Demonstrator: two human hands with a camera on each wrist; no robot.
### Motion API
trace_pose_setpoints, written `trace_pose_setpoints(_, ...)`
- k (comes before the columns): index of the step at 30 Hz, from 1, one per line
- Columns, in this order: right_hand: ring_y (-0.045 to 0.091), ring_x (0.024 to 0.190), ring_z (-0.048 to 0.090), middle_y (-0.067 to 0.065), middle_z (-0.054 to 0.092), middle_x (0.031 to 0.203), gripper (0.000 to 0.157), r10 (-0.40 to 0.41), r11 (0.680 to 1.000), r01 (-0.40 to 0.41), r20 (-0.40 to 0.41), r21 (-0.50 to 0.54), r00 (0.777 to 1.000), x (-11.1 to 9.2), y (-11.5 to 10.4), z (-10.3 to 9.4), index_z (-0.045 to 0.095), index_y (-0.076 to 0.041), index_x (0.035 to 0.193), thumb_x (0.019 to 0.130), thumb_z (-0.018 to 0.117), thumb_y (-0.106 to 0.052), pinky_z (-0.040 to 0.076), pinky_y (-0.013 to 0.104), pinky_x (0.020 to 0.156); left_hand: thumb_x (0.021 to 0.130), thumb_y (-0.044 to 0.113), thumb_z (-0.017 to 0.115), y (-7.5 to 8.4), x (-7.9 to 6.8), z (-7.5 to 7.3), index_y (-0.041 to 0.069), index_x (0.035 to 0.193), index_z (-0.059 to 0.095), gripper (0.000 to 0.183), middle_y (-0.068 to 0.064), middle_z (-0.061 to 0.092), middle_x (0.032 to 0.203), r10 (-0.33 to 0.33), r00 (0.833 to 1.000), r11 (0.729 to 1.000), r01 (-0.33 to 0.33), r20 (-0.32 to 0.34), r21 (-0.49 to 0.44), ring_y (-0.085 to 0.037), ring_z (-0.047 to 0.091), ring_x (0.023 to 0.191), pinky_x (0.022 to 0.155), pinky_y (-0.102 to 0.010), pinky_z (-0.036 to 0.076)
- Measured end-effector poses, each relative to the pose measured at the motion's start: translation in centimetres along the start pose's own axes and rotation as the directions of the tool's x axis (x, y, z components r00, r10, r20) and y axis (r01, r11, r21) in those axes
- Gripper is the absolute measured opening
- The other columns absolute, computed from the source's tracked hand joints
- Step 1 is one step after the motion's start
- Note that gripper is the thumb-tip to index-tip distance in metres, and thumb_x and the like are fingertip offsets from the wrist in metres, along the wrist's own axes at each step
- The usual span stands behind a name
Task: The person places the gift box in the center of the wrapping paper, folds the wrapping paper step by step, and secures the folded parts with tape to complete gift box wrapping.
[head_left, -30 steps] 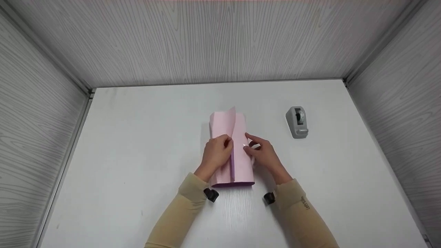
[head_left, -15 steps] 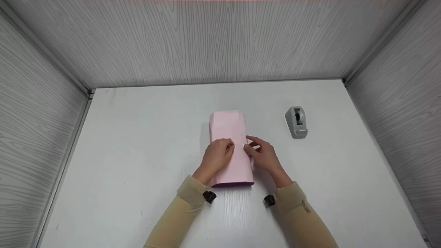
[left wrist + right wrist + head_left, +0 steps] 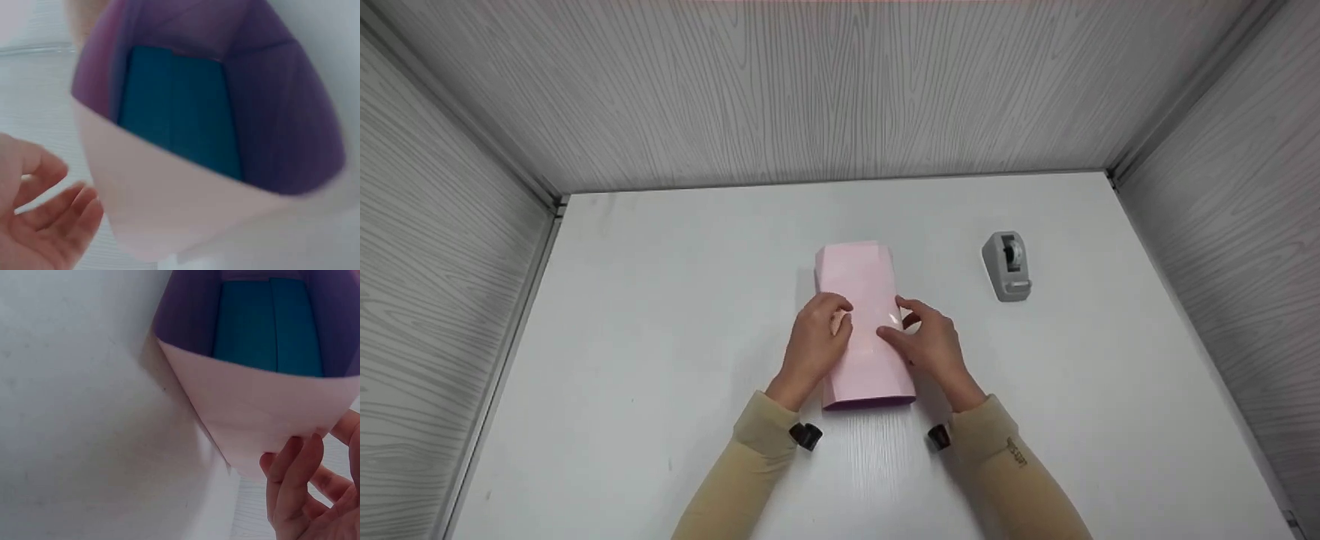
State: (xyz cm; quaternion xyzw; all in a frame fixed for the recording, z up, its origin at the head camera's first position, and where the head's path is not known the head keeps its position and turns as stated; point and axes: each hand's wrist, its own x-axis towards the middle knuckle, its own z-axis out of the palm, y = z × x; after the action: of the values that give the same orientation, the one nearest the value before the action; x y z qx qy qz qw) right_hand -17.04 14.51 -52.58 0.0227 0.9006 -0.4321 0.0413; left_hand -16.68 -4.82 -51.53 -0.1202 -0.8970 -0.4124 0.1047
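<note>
A pink sheet of paper (image 3: 856, 271) is wrapped into a flattened sleeve in the middle of the table. Its near end gapes; inside, both wrist views show the purple lining (image 3: 284, 112) and a blue box-like thing (image 3: 180, 107) set deeper in. My left hand (image 3: 814, 334) lies at the sleeve's left side, fingers loosely bent and holding nothing. On the other side, my right hand (image 3: 928, 341) presses its thumb onto the top, while its other fingers (image 3: 295, 467) touch the sleeve's side. A small shiny piece of clear tape (image 3: 894, 320) shows by that thumb.
A grey tape dispenser (image 3: 1006, 266) with a roll in it stands on the white table (image 3: 675, 285), to the right and farther back. Wood-grain panels (image 3: 825, 90) enclose the table at the back and both sides.
The raised paper flap has come down flat over the top. My left hand has released the flap's edge and shifted left; the right thumb has slid inward over the paper.
</note>
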Motion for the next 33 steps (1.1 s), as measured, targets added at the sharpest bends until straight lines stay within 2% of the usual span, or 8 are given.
trace_pose_setpoints(2,0.016,0.061,0.058,0.006,0.065,0.098,0.064,0.015,1.0,-0.015,0.008,0.007,1.0,0.0,-0.1,0.0,0.058,-0.014,0.139,0.082,0.081,-0.032,0.051,0.029,0.052,0.09,0.006,0.066,-0.4,-0.4,-0.1,0.003,0.104,0.069,0.015,-0.012,0.061,0.114,-0.054,0.997,0.998,0.055,-0.049,0.018,-0.026,0.059,0.108,0.094,-0.037,0.049)
trace_pose_setpoints(4,0.016,0.06,0.058,0.007,0.065,0.1,0.065,0.025,1.0,-0.025,0.017,0.018,1.0,-0.1,-0.1,-0.1,0.057,-0.015,0.139,0.082,0.081,-0.032,0.052,0.029,0.052,0.09,0.01,0.067,-0.9,-0.8,-0.2,0.003,0.114,0.066,0.025,-0.015,0.057,0.124,-0.134,0.99,0.99,0.135,-0.042,0.028,-0.03,0.055,0.117,0.099,-0.041,0.045)
trace_pose_setpoints(6,0.016,0.057,0.059,0.007,0.064,0.101,0.065,0.031,0.999,-0.032,0.024,0.029,0.999,-0.1,0.0,-0.1,0.056,-0.015,0.14,0.082,0.081,-0.032,0.053,0.029,0.052,0.093,0.015,0.066,-1.4,-1.1,-0.3,0.005,0.127,0.061,0.036,-0.019,0.052,0.134,-0.212,0.977,0.977,0.212,0.008,0.017,-0.034,0.052,0.123,0.102,-0.045,0.043)
trace_pose_setpoints(9,0.016,0.056,0.06,0.007,0.064,0.101,0.065,0.031,0.999,-0.032,0.028,0.037,0.999,-0.1,0.0,-0.1,0.056,-0.015,0.14,0.083,0.08,-0.032,0.054,0.03,0.052,0.096,0.022,0.062,-2.1,-1.4,-0.3,0.008,0.141,0.052,0.047,-0.019,0.048,0.142,-0.275,0.953,0.96,0.28,0.127,-0.019,-0.034,0.05,0.127,0.103,-0.046,0.042)
trace_pose_setpoints(14,0.016,0.059,0.06,0.007,0.063,0.102,0.065,0.036,0.999,-0.037,0.033,0.027,0.999,-0.1,0.0,-0.1,0.055,-0.016,0.141,0.083,0.08,-0.034,0.053,0.029,0.053,0.099,0.024,0.059,-2.7,-1.6,-0.3,0.013,0.147,0.047,0.051,-0.012,0.05,0.144,-0.28,0.935,0.949,0.304,0.219,-0.084,-0.027,0.055,0.123,0.1,-0.04,0.046)
trace_pose_setpoints(21,0.016,0.065,0.058,0.005,0.065,0.101,0.064,0.036,0.999,-0.036,0.015,-0.003,0.999,0.0,0.0,0.1,0.056,-0.018,0.14,0.083,0.079,-0.036,0.05,0.029,0.056,0.099,0.025,0.059,-2.7,-1.7,-0.2,0.015,0.148,0.045,0.052,-0.012,0.05,0.144,-0.296,0.93,0.94,0.325,0.217,-0.108,-0.026,0.055,0.123,0.099,-0.039,0.047)
trace_pose_setpoints(26,0.017,0.068,0.058,0.006,0.065,0.103,0.064,0.038,0.999,-0.039,0.037,0.021,0.999,0.2,0.3,0.4,0.055,-0.017,0.141,0.084,0.079,-0.034,0.05,0.028,0.057,0.097,0.024,0.063,-3.0,-1.7,-0.1,0.015,0.146,0.049,0.052,-0.013,0.053,0.141,-0.325,0.925,0.929,0.352,0.199,-0.117,-0.025,0.061,0.114,0.092,-0.037,0.051)
trace_pose_setpoints(33,0.017,0.068,0.059,0.007,0.065,0.104,0.065,0.028,0.999,-0.029,0.042,0.034,0.999,0.5,0.1,0.3,0.055,-0.016,0.142,0.084,0.079,-0.033,0.05,0.028,0.056,0.095,0.022,0.065,-2.9,-1.4,-0.3,0.016,0.143,0.052,0.05,-0.011,0.056,0.139,-0.328,0.929,0.925,0.353,0.171,-0.143,-0.023,0.064,0.105,0.085,-0.036,0.054)
